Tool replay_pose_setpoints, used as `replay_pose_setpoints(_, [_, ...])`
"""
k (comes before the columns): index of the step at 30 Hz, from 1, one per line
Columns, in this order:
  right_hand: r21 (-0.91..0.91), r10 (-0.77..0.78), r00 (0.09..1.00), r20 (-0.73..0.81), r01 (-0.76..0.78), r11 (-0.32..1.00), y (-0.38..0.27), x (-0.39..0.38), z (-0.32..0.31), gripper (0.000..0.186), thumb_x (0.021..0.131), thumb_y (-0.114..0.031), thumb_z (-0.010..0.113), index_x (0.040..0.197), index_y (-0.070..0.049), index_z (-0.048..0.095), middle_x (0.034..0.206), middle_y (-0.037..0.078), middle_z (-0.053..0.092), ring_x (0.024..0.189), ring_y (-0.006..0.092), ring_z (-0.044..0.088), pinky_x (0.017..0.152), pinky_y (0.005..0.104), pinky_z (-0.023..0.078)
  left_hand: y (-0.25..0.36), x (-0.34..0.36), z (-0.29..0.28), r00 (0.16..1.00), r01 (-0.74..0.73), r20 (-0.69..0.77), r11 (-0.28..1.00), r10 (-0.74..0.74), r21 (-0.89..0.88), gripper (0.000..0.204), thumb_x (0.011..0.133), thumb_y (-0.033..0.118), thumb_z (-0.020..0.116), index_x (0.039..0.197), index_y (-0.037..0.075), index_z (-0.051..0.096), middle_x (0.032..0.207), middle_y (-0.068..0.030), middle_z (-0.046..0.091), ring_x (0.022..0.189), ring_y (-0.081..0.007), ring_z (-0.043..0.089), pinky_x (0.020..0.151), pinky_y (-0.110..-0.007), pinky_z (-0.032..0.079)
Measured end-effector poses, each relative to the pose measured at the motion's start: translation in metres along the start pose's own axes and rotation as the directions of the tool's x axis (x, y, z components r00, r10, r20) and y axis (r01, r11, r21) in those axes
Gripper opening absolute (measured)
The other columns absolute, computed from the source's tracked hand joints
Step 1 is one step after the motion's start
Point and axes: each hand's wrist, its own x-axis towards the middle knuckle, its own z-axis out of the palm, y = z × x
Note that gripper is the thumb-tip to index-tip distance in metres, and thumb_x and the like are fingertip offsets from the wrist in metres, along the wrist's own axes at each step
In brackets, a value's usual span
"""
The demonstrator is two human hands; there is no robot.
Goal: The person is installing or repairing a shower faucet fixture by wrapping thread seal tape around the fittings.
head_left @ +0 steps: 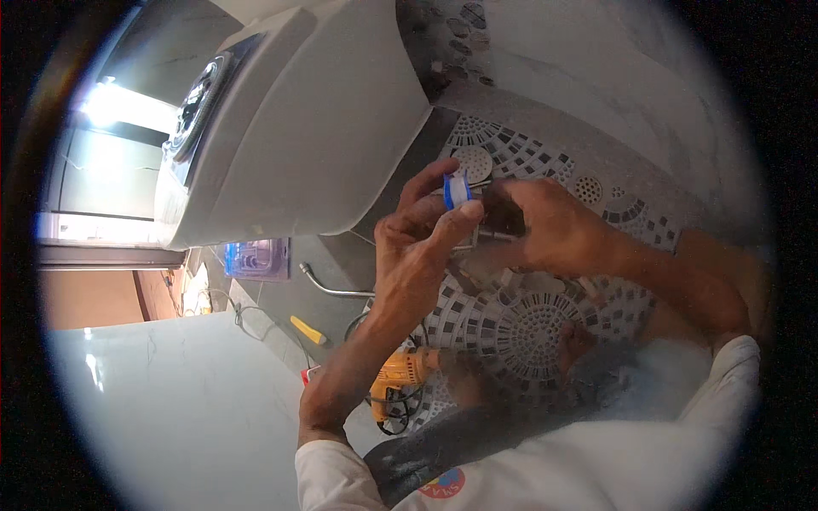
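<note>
My left hand (417, 243) is closed around a roll of thread seal tape (458, 191), white tape on a blue spool, pinched between thumb and fingers. Close by on the right, my right hand (558, 228) has its fingers curled in toward the roll. Those fingers are dark and smeared by motion, and whatever sits between them is too small and shadowed to name. Beneath both hands, small parts on the floor are partly covered and hard to make out.
A white toilet or basin body (341, 111) rises at upper left. On the floor lie a yellow power drill (396, 383) with its cable, a yellow-handled cutter (308, 330), a metal hose (332, 291) and a purple plastic package (258, 260). Round drain covers (588, 189) sit in the mosaic floor (537, 328).
</note>
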Motion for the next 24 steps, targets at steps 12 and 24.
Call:
replay_pose_setpoints(12, [0.023,-0.025,0.998,-0.059,0.027,0.999,0.007,0.002,-0.023,0.06,0.076,-0.031,0.081,0.119,0.003,0.055,0.103,0.016,0.067,0.093,0.0186,0.063,0.079,0.0333,0.053,-0.027,-0.018,-0.033,0.965,-0.016,0.261,0.998,-0.002,0.064,0.021,0.082,0.001,0.065,0.103,0.002,0.068,0.117,-0.008,0.056,0.112,-0.0211,0.054,0.093,-0.04,0.047])
replay_pose_setpoints(24, [-0.111,-0.122,0.992,-0.002,0.121,0.986,-0.004,-0.013,-0.006,0.057,0.073,-0.03,0.082,0.115,0.0,0.058,0.092,0.014,0.068,0.083,0.0171,0.067,0.075,0.0309,0.054,-0.014,-0.002,-0.025,0.97,0.064,0.223,0.987,-0.097,0.15,0.053,0.095,0.046,0.045,0.118,0.0,0.06,0.116,-0.0167,0.06,0.109,-0.0233,0.055,0.094,-0.039,0.042])
